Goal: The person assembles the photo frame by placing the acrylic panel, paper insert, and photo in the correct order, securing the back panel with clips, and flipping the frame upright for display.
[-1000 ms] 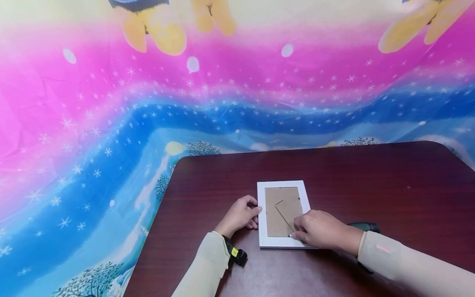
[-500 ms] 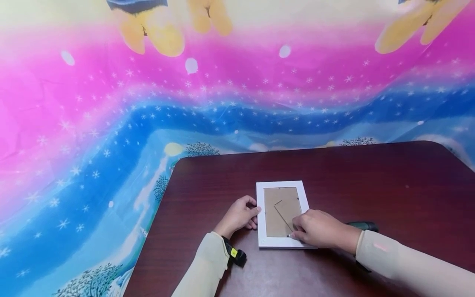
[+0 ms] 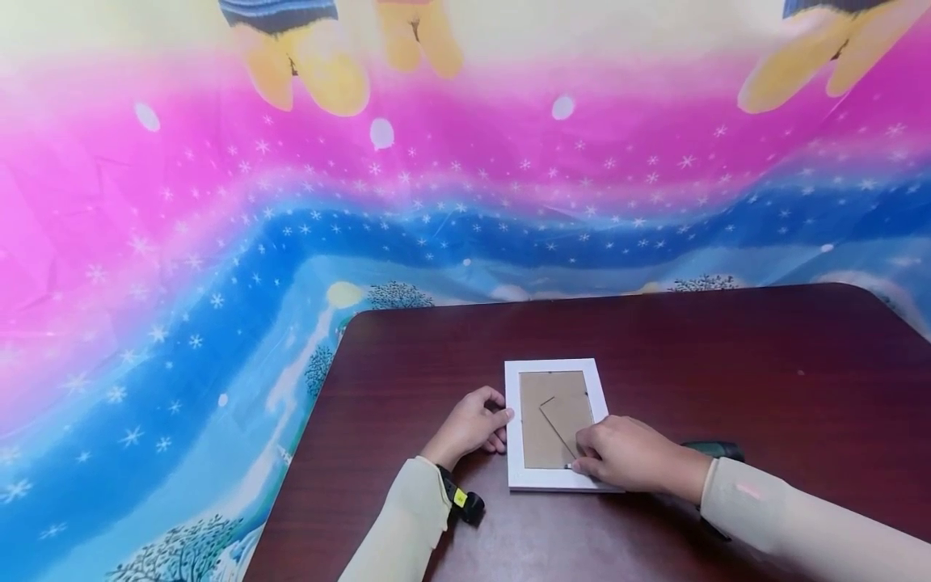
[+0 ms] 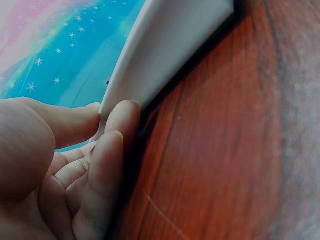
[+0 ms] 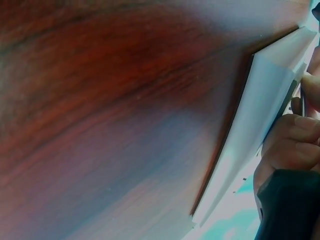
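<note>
A white picture frame [image 3: 515, 436] lies back side up on the table, its brown backing board [image 3: 545, 428] showing. My left hand [image 3: 471, 422] pinches the frame's left edge, thumb on top and fingers against the side, as the left wrist view shows. My right hand [image 3: 631, 453] is over the frame's lower right corner. Its thumb and fingers pinch a thin metal rod [image 3: 558, 427] with a bent far end, slanting across the board. A small pale spot [image 3: 570, 466] shows by the right fingertips; what it is I cannot tell.
The dark red-brown wooden table [image 3: 407, 364] reaches back to a colourful printed cloth [image 3: 465, 194]. A dark green rounded object [image 3: 716, 449] shows behind my right wrist. A black strap with a device [image 3: 465, 503] is on my left wrist.
Both hands keep their places on the frame and the rod. The whole view shifts slightly with the head.
</note>
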{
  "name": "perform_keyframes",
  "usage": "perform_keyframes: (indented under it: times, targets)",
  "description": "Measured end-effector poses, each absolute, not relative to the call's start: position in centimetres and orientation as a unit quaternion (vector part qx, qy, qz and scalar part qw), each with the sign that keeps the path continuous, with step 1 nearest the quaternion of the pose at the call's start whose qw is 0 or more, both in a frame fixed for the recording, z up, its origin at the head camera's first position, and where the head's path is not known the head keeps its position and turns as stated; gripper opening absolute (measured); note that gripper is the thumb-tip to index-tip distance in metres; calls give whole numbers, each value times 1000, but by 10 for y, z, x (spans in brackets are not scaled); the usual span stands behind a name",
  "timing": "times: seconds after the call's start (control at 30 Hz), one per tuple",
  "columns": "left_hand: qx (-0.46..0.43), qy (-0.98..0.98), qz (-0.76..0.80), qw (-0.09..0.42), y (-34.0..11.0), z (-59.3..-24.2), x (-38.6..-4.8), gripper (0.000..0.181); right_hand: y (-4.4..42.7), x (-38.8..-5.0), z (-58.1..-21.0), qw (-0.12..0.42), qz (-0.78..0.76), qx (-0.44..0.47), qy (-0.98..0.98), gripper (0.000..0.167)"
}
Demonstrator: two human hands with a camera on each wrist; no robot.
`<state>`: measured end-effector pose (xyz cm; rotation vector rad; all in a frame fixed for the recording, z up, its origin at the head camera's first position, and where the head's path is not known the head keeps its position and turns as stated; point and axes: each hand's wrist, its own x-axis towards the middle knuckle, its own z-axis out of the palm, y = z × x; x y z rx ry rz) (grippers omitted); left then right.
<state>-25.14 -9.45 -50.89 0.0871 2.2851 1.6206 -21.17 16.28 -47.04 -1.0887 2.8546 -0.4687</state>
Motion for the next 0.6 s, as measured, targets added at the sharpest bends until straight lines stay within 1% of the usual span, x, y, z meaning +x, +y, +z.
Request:
perform_keyframes:
  times: [0.13, 0.3, 0.6]
  targets:
    - [31, 802, 572, 168, -95, -510, -251, 22, 163, -212, -470, 23, -154, -352, 923, 40]
    - [36, 801, 573, 170, -95, -510, -252, 21, 163, -211, -470, 35, -161, -344, 924, 40]
    - [34, 797, 579, 168, -94, -510, -253, 20, 163, -212, -468, 32, -172, -356, 918, 39]
